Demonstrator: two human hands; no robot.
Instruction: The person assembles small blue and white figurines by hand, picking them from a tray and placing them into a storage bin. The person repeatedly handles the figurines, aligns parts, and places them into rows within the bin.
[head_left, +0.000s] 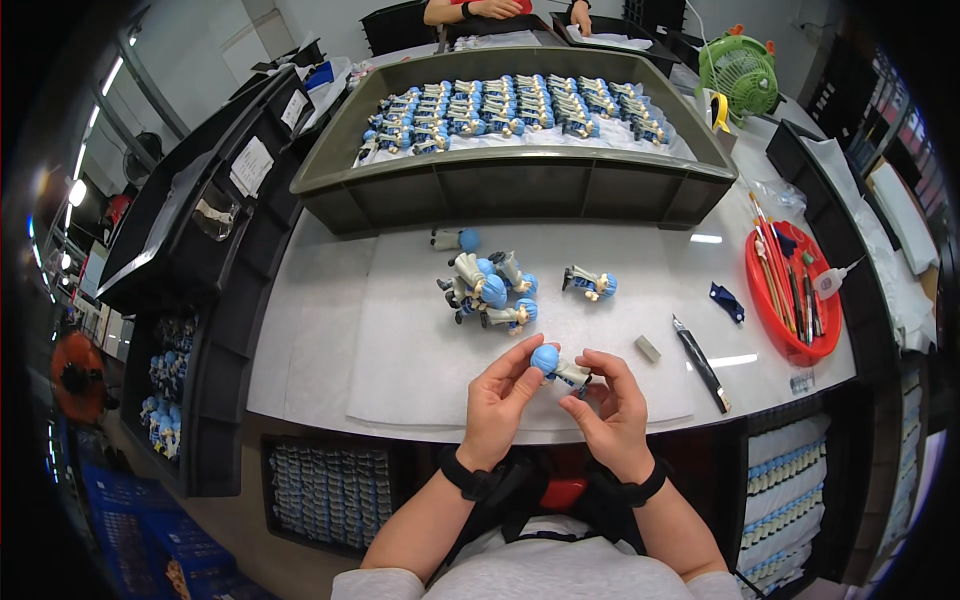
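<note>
Between my hands, over the near edge of the white work sheet, is a small figurine with blue hair and a pale coat. My left hand pinches it at the head. At its lower end are the fingers of my right hand, closed around the legs. Just beyond lies a pile of similar figurines. One single figurine rests to the right of the pile, and another figurine lies behind it, close to the large bin.
A large grey-green bin holds rows of figurines. To the right lie a grey block, a craft knife, a dark blue piece and a red tray of brushes. A green fan stands behind. Another person's hands show at the back.
</note>
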